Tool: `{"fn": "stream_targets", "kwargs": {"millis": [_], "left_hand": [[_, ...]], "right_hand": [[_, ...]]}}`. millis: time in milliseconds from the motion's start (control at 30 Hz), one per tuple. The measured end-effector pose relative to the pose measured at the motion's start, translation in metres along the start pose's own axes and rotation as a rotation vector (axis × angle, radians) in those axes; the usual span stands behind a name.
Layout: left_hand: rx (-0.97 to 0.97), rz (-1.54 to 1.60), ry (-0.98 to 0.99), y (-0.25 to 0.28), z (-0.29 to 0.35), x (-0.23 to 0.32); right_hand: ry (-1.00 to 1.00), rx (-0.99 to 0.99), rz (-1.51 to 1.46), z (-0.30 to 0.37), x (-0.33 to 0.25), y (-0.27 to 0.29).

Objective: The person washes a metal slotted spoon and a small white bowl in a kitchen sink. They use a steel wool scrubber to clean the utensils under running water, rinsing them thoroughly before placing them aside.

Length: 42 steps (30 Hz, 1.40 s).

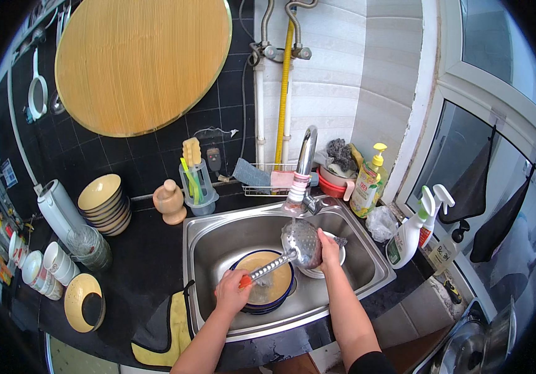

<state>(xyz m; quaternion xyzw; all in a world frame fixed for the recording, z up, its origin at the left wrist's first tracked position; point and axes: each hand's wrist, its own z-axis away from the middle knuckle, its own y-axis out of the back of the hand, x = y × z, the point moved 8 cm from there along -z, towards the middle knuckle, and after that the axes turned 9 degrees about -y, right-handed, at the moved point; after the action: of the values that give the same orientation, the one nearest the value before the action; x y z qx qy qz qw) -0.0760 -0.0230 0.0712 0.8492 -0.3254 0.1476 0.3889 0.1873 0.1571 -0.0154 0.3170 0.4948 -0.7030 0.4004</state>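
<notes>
A kitchen corner, black tiles to the left and pale tiles behind the tap (pixel 306 153). A black bench (pixel 137 249) holds a steel sink (pixel 383 272). Over the sink, beneath the tap, is a perforated metal ladle (pixel 302 246), tilted, its round head toward the right. The left hand (pixel 232 292) has its grip closed around the red end of the handle. The right hand (pixel 329 252) touches the head's rim; most of its fingers are hidden, so how far that grip closes cannot be told. Below the handle, a blue-rimmed bowl (pixel 268 306) contains cloudy water. Stacked bowls (pixel 109 209) and a wooden mortar (pixel 169 206) stand left of the sink; a yellow pump bottle (pixel 364 187) stands behind, right.
</notes>
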Motion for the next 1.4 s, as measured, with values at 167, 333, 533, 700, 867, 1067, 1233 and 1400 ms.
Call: {"fn": "stream_targets", "kwargs": {"millis": [167, 333, 533, 700, 867, 1067, 1233, 1400], "left_hand": [[-0.148, -0.082, -0.05, -0.011, -0.005, 0.003], [-0.191, 0.257, 0.073, -0.046, -0.035, 0.017], [-0.149, 0.838, 0.386, -0.11, -0.093, 0.008], [-0.038, 0.853, 0.582, -0.111, -0.121, 0.004], [-0.236, 0.919, 0.564, -0.112, -0.136, 0.031], [-0.279, 0.601, 0.445, -0.1, -0.136, 0.042], [-0.15, 0.654, 0.608, -0.099, -0.135, -0.014], [-0.111, 0.673, 0.534, -0.096, -0.135, -0.025]], "right_hand": [[-0.004, 0.039, -0.235, -0.007, 0.016, 0.006], [0.048, 0.013, -0.229, -0.011, 0.02, -0.002], [0.09, -0.052, -0.245, 0.0, 0.008, -0.006], [0.1, -0.1, -0.302, 0.011, 0.002, -0.02], [0.096, -0.061, -0.318, 0.015, -0.001, -0.016], [0.102, -0.062, -0.204, 0.011, 0.004, -0.021], [0.117, -0.289, -0.026, 0.027, 0.0, -0.047], [0.082, -0.399, -0.075, 0.051, -0.01, -0.065]]}}
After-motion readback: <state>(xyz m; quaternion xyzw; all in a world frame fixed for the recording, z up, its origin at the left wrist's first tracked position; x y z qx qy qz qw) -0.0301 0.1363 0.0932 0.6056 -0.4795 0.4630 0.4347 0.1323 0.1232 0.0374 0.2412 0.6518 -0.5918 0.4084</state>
